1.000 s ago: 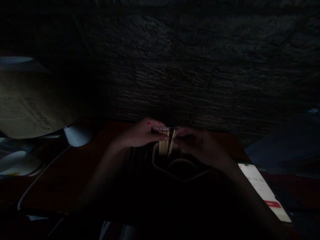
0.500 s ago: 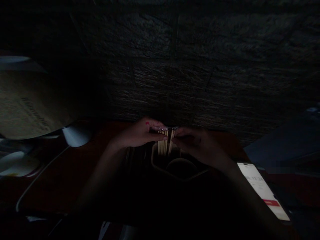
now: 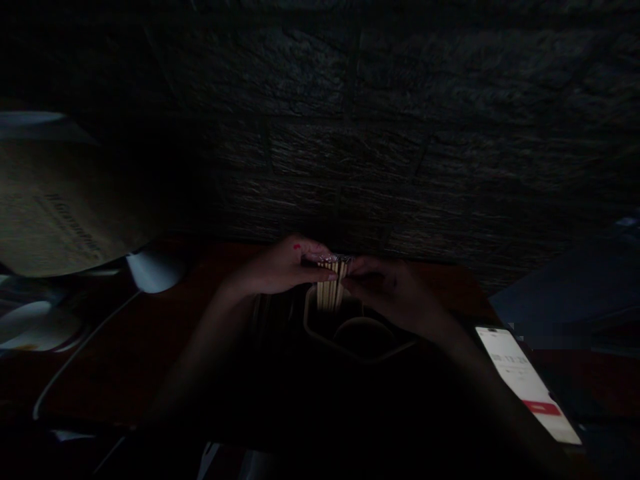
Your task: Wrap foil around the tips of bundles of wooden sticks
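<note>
A bundle of thin, pale wooden sticks [image 3: 328,295] stands upright between my hands, shiny clear material showing at its top. My left hand [image 3: 287,265] is closed on the bundle from the left, thumb across the front. From the other side, my right hand [image 3: 387,285] pinches the right-hand sticks, its fingertips close to my left thumb. Directly below is a dark, angular container [image 3: 307,321] with a pale rim and a rounded inner part. The sticks' lower ends reach into its opening; darkness hides whether they touch its bottom.
A lit phone [image 3: 525,380] lies right of my right forearm. On the left are a brown printed paper bag [image 3: 65,213], a white cone-shaped object [image 3: 157,272], a pale cable [image 3: 75,365] and a white dish-like item [image 3: 37,327]. A rough stone-like wall [image 3: 310,150] rises behind the reddish-brown table [image 3: 170,340].
The sticks in my right hand have moved left against the bundle, closing the gap between them. My left hand has hardly moved.
</note>
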Demonstrator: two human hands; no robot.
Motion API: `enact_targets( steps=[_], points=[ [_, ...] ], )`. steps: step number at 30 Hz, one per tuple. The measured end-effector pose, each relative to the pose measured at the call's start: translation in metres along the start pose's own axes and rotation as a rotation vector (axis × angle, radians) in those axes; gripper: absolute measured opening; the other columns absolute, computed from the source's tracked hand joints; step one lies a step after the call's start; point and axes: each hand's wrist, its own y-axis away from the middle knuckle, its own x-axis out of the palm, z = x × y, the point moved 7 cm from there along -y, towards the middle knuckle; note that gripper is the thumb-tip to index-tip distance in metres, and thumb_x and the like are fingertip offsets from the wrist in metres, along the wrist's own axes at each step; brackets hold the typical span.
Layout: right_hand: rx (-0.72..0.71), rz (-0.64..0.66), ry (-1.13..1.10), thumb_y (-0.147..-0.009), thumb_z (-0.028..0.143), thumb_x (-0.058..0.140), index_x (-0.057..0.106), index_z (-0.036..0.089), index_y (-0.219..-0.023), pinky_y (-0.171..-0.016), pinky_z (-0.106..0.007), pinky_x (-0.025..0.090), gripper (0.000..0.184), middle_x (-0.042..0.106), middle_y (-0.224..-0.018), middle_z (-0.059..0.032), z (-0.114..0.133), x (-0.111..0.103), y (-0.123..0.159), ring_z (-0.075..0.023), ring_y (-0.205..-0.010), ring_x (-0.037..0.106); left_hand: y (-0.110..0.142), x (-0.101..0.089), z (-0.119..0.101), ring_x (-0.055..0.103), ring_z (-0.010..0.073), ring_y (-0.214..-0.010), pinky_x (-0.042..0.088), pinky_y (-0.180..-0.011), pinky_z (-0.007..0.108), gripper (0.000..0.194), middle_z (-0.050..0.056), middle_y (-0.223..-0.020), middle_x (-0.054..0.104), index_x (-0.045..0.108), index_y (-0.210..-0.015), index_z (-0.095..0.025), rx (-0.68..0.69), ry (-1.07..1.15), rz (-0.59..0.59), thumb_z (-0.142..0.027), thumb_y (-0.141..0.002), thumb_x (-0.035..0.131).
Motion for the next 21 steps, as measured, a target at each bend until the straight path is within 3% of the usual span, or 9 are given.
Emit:
enact_targets(
  steps=[12, 21],
  points=[
    [0.012, -0.005, 0.049, -0.085, 0.023, 0.065, 0.074, 0.020, -0.090, -0.075, -0.030, 0.055, 0.011, 0.076, -0.090, -0.0033, -0.0039, 0.0016, -0.0011, -0.0165, -0.082, 0.070, 0.0006, -0.0003, -0.0025, 0.063, 0.0114, -0.074, 0.046, -0.065, 0.020, 0.014, 0.001, -0.082, 0.072, 0.069, -0.087, -0.013, -0.011, -0.016, -0.016, -0.024, -0.080, 0.070],
    [-0.011, 0.002, -0.038, -0.084, 0.020, 0.067, 0.069, 0.022, -0.090, -0.079, -0.030, 0.055, 0.006, 0.074, -0.092, -0.0011, -0.0074, 0.0037, -0.0020, -0.0155, -0.086, 0.070, -0.0004, -0.0004, 0.0010, 0.061, 0.0108, -0.072, 0.045, -0.064, 0.020, 0.015, 0.000, -0.079, 0.070, 0.068, -0.086, -0.012, -0.016, -0.008, -0.011, -0.026, -0.081, 0.071]
  ],
)
